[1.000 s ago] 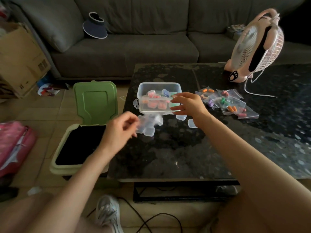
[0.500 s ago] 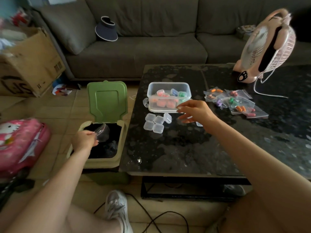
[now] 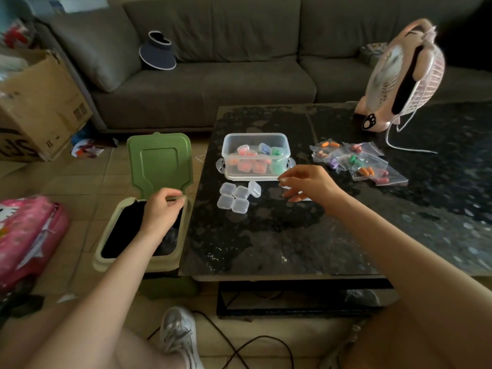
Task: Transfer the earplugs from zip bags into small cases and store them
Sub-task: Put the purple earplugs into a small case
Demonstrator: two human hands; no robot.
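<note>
My left hand (image 3: 162, 209) hangs over the open waste bin (image 3: 110, 235) left of the table, fingers curled with the thumb against the fingertips; no bag shows in it. My right hand (image 3: 306, 182) hovers with relaxed, spread fingers just in front of the clear storage box (image 3: 255, 139), which holds several small cases filled with coloured earplugs. A pale small case (image 3: 306, 198) lies partly hidden under that hand. Several empty small cases (image 3: 234, 198) sit clustered in front of the box. Zip bags with earplugs (image 3: 356, 163) lie to the right.
The dark stone table (image 3: 292, 243) carries a pink fan (image 3: 404, 75) with a white cord at the back right. The bin's green lid (image 3: 159, 161) stands up. On the floor are a pink backpack (image 3: 26, 235), a cardboard box (image 3: 40, 102), my shoe (image 3: 178, 334) and a cable.
My left hand carried an empty zip bag from the table to over the bin; the bag no longer shows in it. My right hand drew back a little from the storage box.
</note>
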